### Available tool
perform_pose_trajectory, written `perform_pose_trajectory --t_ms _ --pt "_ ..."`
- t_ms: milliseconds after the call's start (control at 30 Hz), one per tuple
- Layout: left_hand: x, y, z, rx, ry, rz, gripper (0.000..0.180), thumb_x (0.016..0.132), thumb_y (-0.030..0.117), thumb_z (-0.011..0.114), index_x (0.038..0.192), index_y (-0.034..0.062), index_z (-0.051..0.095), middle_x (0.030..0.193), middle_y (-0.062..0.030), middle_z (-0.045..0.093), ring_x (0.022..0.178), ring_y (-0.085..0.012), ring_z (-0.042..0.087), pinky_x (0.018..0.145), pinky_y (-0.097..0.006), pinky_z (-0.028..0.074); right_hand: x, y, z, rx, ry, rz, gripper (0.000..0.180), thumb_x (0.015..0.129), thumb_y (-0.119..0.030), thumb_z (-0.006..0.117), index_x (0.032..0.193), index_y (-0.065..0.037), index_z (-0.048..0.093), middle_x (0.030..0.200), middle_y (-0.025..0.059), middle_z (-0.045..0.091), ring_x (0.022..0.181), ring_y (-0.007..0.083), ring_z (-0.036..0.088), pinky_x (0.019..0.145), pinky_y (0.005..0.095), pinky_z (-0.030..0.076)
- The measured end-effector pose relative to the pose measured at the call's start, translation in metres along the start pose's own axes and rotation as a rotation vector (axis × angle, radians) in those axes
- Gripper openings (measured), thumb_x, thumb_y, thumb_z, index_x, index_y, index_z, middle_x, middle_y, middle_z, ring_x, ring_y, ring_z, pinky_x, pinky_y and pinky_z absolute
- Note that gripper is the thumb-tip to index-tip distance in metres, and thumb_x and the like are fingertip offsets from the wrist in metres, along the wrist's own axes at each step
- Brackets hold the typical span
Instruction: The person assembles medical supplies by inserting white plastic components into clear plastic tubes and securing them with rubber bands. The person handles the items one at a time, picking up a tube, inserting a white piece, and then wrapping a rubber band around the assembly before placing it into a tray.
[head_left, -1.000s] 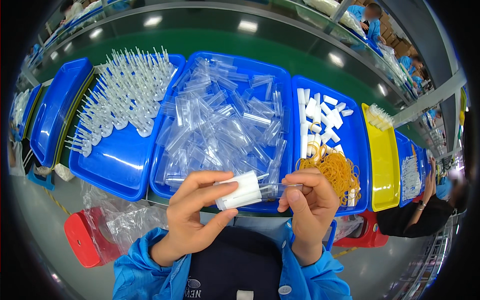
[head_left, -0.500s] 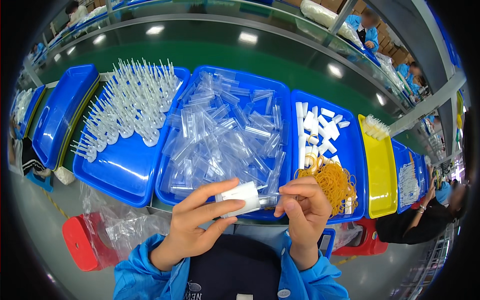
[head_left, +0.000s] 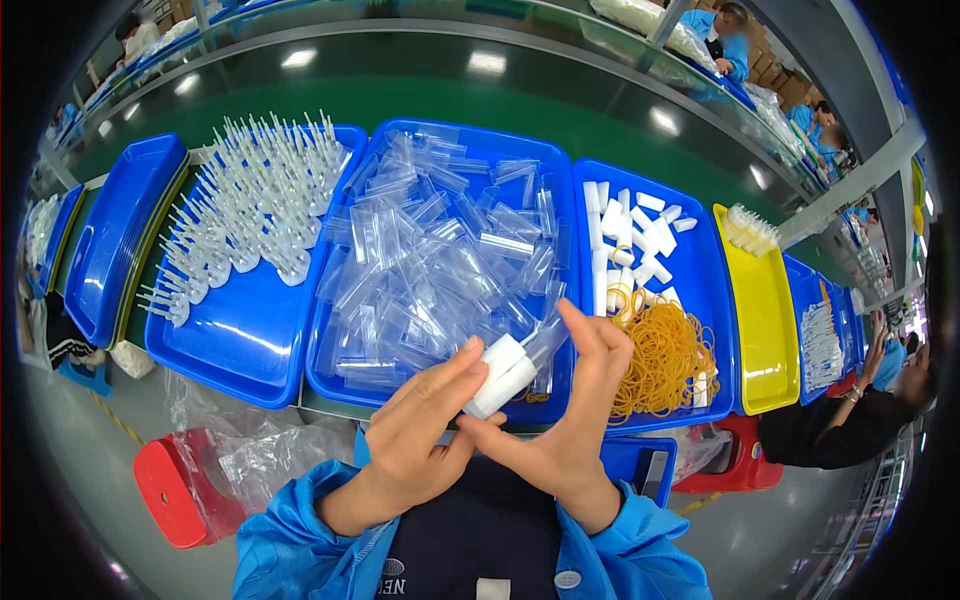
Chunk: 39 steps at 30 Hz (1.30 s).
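Observation:
Near my chest, my left hand (head_left: 425, 430) grips a small bundle of white cylinders (head_left: 503, 375) between fingers and thumb. A clear plastic tube (head_left: 543, 340) sticks out of its upper right end. My right hand (head_left: 567, 430) spans the piece lengthwise: its thumb is at the lower end of the white cylinders, its forefinger beside the tube's far tip. Whether that fingertip presses on the tube is hard to see. Behind the hands, a blue tray (head_left: 330, 365) holds a heap of clear plastic tubes (head_left: 420, 260). White cylinders (head_left: 650, 235) and yellow rubber bands (head_left: 660, 365) lie in the tray to the right.
At left, a blue tray (head_left: 245, 350) carries white spiked pieces (head_left: 255, 200), beside stacked blue trays (head_left: 125, 235). A yellow tray (head_left: 765, 340) stands at right. Red stools (head_left: 180, 490) flank me below. A co-worker's arm (head_left: 845, 410) shows far right; a green belt (head_left: 420, 85) runs behind.
The piece has tilted from nearly level to pointing up and right. My right hand has gone from pinching the tube's end to spreading thumb and forefinger along the piece.

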<state>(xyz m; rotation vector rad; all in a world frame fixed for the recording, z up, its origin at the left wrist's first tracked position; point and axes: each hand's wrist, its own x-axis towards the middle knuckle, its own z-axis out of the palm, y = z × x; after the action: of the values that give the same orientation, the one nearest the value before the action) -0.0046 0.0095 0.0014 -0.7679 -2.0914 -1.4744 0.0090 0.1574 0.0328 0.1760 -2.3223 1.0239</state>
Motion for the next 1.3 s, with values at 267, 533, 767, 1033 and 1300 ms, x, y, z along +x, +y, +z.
perform_pose_trajectory --t_ms 267,533,767,1033,1300 --pt "0.002 0.0 -0.001 0.012 0.01 0.012 0.049 0.066 -0.004 0.08 0.112 -0.006 0.062 0.116 -0.0262 0.063 0.1 -0.0354 0.066 0.08 -0.036 0.056 -0.008 0.002 0.003 -0.132 0.005 -0.141 0.061 0.061 -0.03 0.083 0.113 -0.003 0.063 0.085 0.0048 0.048 0.081 0.0224 0.049 0.085 0.0419 0.036" --pt "0.0 -0.009 -0.026 -0.44 0.148 -0.361 0.048 0.075 -0.008 0.072 0.12 -0.0048 0.054 0.122 -0.0201 0.054 0.111 -0.0275 0.059 0.091 -0.035 0.055 0.026 0.043 -0.028 -0.154 -0.281 -0.209 0.03 0.074 0.005 0.061 0.103 -0.002 0.064 0.106 0.0135 0.061 0.104 0.0338 0.055 0.092 0.0435 0.04" --pt "0.002 -0.013 -0.032 -0.64 0.064 -0.315 0.044 0.08 -0.012 0.063 0.122 -0.0067 0.052 0.128 -0.0216 0.048 0.12 -0.0281 0.052 0.095 -0.037 0.052 0.027 0.046 -0.029 -0.241 -0.495 -0.208 0.028 0.073 0.003 0.064 0.099 -0.006 0.065 0.101 0.0107 0.059 0.107 0.0333 0.053 0.095 0.0462 0.04" --pt "0.004 -0.005 -0.026 -0.527 0.049 -0.302 0.038 0.079 -0.01 0.066 0.116 -0.008 0.058 0.124 -0.0222 0.051 0.114 -0.0286 0.057 0.091 -0.035 0.055 0.012 0.045 -0.047 0.741 -0.275 0.447 0.022 0.084 0.002 0.065 0.105 0.003 0.058 0.1 0.0117 0.059 0.077 0.0142 0.059 0.067 0.0244 0.047" --pt "0.003 -0.002 -0.025 -0.514 0.018 -0.285 0.038 0.077 -0.009 0.069 0.113 -0.008 0.06 0.122 -0.0229 0.053 0.11 -0.0282 0.061 0.087 -0.033 0.056 0.006 0.046 -0.032 1.265 -0.151 0.432 0.021 0.087 0.0 0.062 0.106 0.004 0.055 0.106 0.0173 0.059 0.076 0.0143 0.06 0.067 0.0248 0.05"
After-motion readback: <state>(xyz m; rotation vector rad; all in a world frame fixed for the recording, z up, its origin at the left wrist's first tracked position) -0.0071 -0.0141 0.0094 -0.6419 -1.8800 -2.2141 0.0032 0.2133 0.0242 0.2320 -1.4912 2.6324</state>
